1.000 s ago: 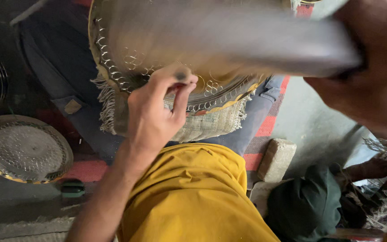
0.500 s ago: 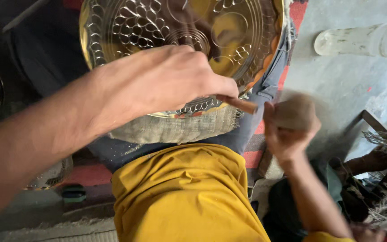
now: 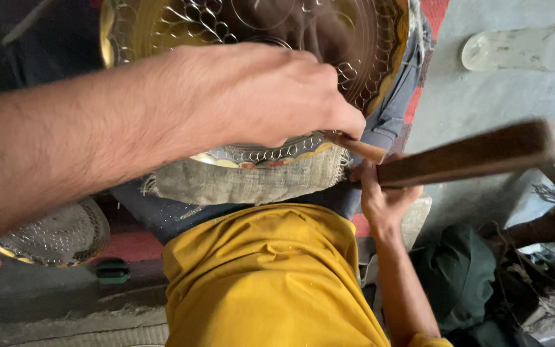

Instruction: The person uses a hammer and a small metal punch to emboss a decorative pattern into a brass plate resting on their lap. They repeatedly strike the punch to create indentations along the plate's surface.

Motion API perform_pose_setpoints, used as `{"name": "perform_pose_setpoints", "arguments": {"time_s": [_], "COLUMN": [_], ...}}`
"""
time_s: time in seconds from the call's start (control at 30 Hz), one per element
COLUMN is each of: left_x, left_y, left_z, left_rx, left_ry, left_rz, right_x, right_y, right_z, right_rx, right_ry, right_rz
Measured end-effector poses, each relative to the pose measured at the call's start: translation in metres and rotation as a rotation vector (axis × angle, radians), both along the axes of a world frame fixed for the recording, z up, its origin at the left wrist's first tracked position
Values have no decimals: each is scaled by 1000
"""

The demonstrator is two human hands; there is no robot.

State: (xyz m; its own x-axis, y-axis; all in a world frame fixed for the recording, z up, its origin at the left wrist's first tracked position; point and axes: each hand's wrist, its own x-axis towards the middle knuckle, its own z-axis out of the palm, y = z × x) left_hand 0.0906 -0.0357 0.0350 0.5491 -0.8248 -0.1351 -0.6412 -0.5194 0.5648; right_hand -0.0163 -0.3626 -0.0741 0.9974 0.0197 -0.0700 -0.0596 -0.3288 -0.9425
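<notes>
Left hand [image 3: 258,96] pinches a small punch [image 3: 358,148] against the engraved brass tray [image 3: 162,26] at upper centre; right hand [image 3: 380,199] grips a wooden mallet [image 3: 476,154]. Tray looks stiff, thin, dentable; best held by its rim

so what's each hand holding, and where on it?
Left hand pinches a small wooden-handled tool at its upper end. Right hand grips the wooden mallet at its handle's lower end.

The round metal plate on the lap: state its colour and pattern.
Brass-gold plate, chased with looping scallop and ring patterns; head view shows it.
</notes>
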Motion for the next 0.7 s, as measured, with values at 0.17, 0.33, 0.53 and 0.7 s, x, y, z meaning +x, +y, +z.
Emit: {"name": "perform_pose_setpoints", "arguments": {"time_s": [0.17, 0.33, 0.53, 0.7], "left_x": [8, 14, 13, 2], "left_y": [-6, -13, -12, -8], "left_z": [-4, -5, -2, 1], "left_rx": [-65, 12, -37, -19], "left_ry": [9, 19, 62, -54], "left_rz": [-68, -132, -86, -33], "right_x": [6, 7, 9, 4], "right_y": [5, 20, 26, 25], "right_z": [5, -3, -13, -1], "right_rx": [-461, -6, -120, -238], "right_ry": [-249, -345, -500, -377], "right_rz": [55, -166, -99, -39]}}
